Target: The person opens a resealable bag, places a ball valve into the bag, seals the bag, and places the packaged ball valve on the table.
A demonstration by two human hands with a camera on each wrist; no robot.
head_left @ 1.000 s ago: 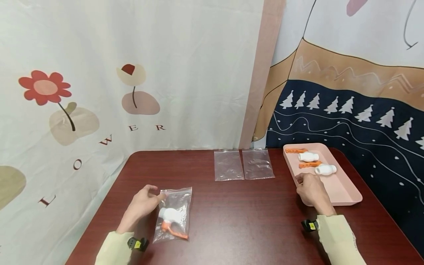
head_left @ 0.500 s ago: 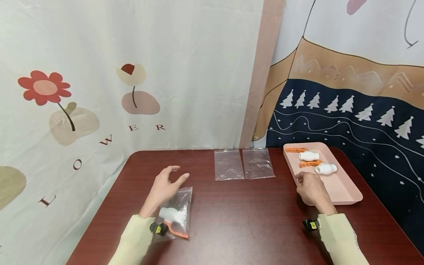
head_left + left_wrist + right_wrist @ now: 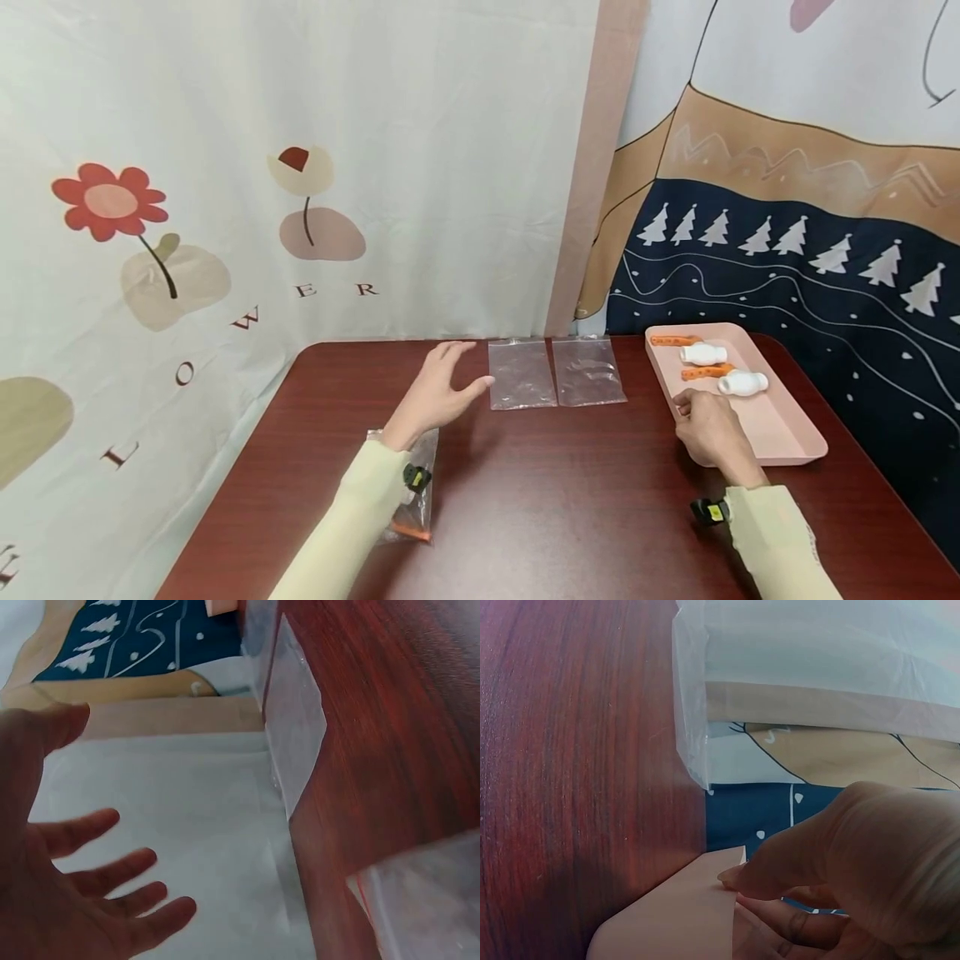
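Observation:
My left hand (image 3: 435, 396) hovers over the table with fingers and thumb spread, holding nothing. Just right of its fingertips lies a clear zip bag (image 3: 522, 375), with a second clear zip bag (image 3: 588, 372) beside it. Under my left forearm is a filled zip bag (image 3: 425, 492), mostly hidden, with an orange piece (image 3: 411, 531) showing inside. My right hand (image 3: 708, 429) pinches the left rim of a pink tray (image 3: 783, 429), thumb outside and fingers inside. The tray holds two white bottle-shaped pieces (image 3: 742, 383) and two orange strips with holes (image 3: 703, 372).
The dark red wooden table (image 3: 555, 508) runs back to a pale printed curtain (image 3: 450, 208). A dark blue curtain with tree prints (image 3: 757, 275) hangs behind the tray at the right.
My left hand has left the filled bag's side and moved right and away from me, towards the two flat bags. The right hand stays at the tray rim.

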